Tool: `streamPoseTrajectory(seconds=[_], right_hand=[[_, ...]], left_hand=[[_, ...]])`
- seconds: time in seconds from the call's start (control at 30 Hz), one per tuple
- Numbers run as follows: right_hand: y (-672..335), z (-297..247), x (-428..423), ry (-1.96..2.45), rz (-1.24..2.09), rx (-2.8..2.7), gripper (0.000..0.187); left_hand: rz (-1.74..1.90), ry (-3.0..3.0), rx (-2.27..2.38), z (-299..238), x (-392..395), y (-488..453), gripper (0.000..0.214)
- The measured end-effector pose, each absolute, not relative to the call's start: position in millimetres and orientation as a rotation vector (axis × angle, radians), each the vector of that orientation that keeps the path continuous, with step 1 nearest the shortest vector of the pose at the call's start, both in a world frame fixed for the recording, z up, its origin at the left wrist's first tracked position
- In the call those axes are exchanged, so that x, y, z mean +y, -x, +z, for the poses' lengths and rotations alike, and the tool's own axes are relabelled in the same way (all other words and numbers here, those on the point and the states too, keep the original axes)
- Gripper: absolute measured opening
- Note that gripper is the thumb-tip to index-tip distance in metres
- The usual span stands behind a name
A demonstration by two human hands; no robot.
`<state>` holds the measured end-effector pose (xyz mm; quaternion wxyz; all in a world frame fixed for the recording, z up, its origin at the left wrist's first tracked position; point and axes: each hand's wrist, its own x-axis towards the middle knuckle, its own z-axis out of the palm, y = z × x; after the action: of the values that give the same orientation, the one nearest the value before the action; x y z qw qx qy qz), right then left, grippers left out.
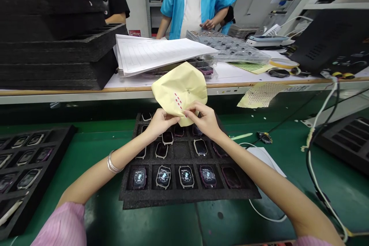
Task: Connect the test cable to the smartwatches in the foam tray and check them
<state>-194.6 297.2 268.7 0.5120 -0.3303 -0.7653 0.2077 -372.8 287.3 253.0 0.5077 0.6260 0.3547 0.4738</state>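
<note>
My left hand (161,121) and my right hand (203,119) are both raised over a black foam tray (184,196). Together they pinch the lower edge of a crumpled yellow sticker sheet (180,86), which carries a few small red stickers (178,100). The right thumb and forefinger meet at the sheet's edge close to the stickers. In the tray's pockets lie several smartwatch bodies (186,176); some in the front row have lit screens. The hands hide part of the back rows.
A second black tray of watches (25,165) lies at the left. Stacked black foam trays (54,46) and a paper sheaf (161,52) sit on the raised shelf. Another yellow sheet (259,94) hangs off it. Cables (314,150) run at the right. Two people stand behind the shelf.
</note>
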Motion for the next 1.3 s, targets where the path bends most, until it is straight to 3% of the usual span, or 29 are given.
streamPoseTrajectory(seconds=[0.1,0.27,0.43,0.5,0.67,0.87,1.1,1.3], right_hand=[[193,272,286,0.86,0.556,-1.748,0.03],[188,276,252,0.928,0.764,-1.736,0.025],[196,265,236,0.981,0.934,-1.786,0.022],[201,260,235,0.996,0.972,-1.777,0.022],[207,262,229,1.024,1.064,-1.737,0.032],[210,268,212,1.032,1.171,-1.797,0.016],[218,266,202,0.984,1.03,-2.038,0.012],[219,259,194,1.014,1.188,-1.933,0.023]], left_hand=[[1.017,-1.683,0.912,253,281,382,0.055],[0.762,-2.123,1.27,235,258,408,0.082],[0.665,-2.353,1.382,219,247,412,0.042],[0.668,-2.418,1.378,220,246,409,0.036],[0.683,-2.509,1.305,229,229,408,0.038],[0.672,-2.38,1.212,234,197,410,0.041],[0.665,-2.234,1.181,237,178,407,0.043],[0.703,-2.088,1.212,242,158,404,0.047]])
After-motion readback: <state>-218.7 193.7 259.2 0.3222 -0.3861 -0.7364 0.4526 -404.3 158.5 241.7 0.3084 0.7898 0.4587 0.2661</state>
